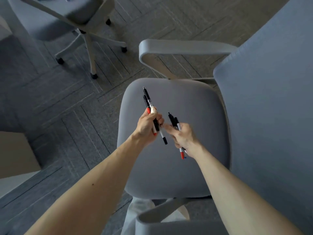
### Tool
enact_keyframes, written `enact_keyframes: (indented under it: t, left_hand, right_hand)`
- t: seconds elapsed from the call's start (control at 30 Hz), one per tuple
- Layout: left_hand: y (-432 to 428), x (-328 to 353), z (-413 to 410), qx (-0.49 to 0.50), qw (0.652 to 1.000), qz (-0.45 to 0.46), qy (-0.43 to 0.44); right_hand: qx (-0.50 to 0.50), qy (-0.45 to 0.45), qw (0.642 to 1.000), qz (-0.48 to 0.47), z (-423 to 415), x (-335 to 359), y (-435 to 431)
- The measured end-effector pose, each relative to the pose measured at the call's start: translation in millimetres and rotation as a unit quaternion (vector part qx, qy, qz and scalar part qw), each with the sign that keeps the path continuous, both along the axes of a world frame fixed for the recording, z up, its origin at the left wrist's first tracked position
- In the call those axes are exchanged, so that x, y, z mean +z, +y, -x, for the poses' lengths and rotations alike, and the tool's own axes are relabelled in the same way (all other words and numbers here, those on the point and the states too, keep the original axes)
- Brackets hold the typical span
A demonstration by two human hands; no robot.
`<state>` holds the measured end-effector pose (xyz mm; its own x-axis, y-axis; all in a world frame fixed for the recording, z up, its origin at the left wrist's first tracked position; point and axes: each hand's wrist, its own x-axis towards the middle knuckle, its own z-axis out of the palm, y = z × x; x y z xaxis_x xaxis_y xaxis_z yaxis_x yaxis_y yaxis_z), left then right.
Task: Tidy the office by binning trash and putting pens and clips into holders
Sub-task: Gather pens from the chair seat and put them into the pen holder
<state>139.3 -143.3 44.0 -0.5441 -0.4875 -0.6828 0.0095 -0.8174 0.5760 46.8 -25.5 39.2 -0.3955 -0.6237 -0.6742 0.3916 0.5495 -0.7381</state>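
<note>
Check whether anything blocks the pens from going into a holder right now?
No holder is in view, so the path cannot be judged. The left hand and right hand each hold pens over the chair seat.

Two pen bundles, both held above grey chair seat. Left bundle [149,106]: black-capped and red-capped pens, white barrels, tips fanning up and away. Right bundle [175,122]: fewer pens, black ends up, red end protruding below.
</note>
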Motion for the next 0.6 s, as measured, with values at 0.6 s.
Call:
enact_keyframes:
  t: [0.6]
  left_hand:
    - [-91.3,310.3,-225.6,0.291,0.938,0.19,0.011]
  right_hand:
    - [0.38,-0.078,0.904,0.18,-142.9,289.9,-171.8]
